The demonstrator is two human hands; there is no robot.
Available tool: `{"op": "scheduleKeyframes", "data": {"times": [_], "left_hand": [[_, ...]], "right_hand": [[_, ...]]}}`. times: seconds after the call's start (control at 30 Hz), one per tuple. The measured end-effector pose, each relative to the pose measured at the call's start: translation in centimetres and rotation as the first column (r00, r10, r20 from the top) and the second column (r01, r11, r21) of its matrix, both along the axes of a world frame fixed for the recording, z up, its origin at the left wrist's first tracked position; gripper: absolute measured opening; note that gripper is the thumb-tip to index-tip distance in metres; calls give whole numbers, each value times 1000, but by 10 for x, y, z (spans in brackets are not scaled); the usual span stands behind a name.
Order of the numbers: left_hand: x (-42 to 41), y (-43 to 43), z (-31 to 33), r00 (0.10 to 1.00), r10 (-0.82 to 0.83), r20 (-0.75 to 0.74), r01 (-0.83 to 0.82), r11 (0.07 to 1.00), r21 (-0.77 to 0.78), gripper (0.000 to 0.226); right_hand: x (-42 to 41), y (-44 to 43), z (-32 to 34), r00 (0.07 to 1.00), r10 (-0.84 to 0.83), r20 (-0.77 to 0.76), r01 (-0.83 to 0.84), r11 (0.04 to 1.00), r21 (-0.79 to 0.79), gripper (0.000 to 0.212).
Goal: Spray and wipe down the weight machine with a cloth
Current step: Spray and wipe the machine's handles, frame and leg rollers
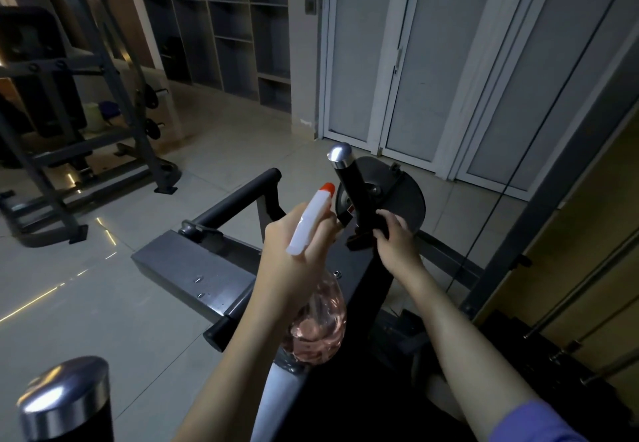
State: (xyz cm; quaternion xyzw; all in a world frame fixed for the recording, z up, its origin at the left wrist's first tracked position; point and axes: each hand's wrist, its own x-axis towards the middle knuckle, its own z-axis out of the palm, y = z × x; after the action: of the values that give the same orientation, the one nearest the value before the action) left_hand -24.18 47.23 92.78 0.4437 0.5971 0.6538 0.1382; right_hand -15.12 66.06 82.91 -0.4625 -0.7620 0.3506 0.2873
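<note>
Here the left grip (294,246) curls round the spray bottle (311,224) beside the weight machine's handle (356,192), which the right grip (394,237) clasps; spray aimed there could wet that palm, loosening its hold

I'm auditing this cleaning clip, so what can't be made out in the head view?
- Head view, cloth: none distinguishable; the right hand grips the black handle in shadow, its fingers covering anything beneath.
- Head view, spray bottle: trigger hidden by the left hand holding it.
- Head view, chrome-capped post: cut off by the bottom edge.
</note>
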Motion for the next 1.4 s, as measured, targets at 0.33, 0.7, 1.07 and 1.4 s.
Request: {"op": "scheduleKeyframes", "data": {"times": [0.33,0.7,1.07,1.4], "left_hand": [[-2,-1,-2,999,9,37,-9,1000,4,40],[-2,0,-1,1000,19,22,-19,1000,-10,52],[-1,1,0,999,13,45,-13,1000,8,43],[0,1,-2,996,-53,78,50,998,35,55]], "right_hand": [[-52,-23,36,730,-255,-634,93,956,-277,40],[-53,11,47,781,-458,-424,184,819,-544,37],[-46,-17,44,798,-274,-537,168,957,-238,33],[-56,-12,112,821,-154,-549,98,987,-129,29]]}}
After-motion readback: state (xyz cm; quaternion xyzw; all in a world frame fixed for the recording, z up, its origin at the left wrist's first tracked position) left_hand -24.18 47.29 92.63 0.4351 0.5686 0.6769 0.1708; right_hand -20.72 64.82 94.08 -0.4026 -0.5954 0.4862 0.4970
